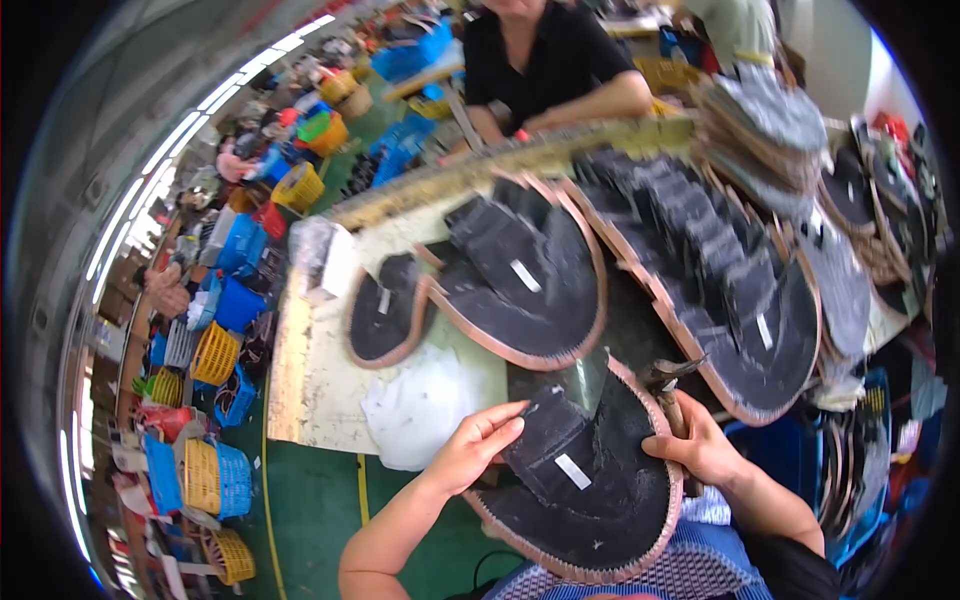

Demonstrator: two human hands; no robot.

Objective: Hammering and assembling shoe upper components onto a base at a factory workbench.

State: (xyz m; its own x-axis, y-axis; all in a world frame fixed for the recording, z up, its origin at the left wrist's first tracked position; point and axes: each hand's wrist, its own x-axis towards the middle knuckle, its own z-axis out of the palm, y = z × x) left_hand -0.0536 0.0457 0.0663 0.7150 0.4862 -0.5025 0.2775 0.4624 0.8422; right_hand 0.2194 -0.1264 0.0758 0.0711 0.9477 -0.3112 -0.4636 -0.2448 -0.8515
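A rounded black panel with a tan pleated rim is held in front of my body at the table's near edge. It has a raised black flap and a small white label. My left hand pinches the panel's left side by the flap, thumb on top. My right hand grips its right rim with the thumb over the edge. The same hand also holds a hammer, its metal head rising above the fingers and its handle running down along the rim. The panel's underside is hidden.
On the table lie a similar black panel, a smaller one and an overlapping row of them. A white cloth-like heap sits left. Stacked grey pieces stand far right. Across the table is another person.
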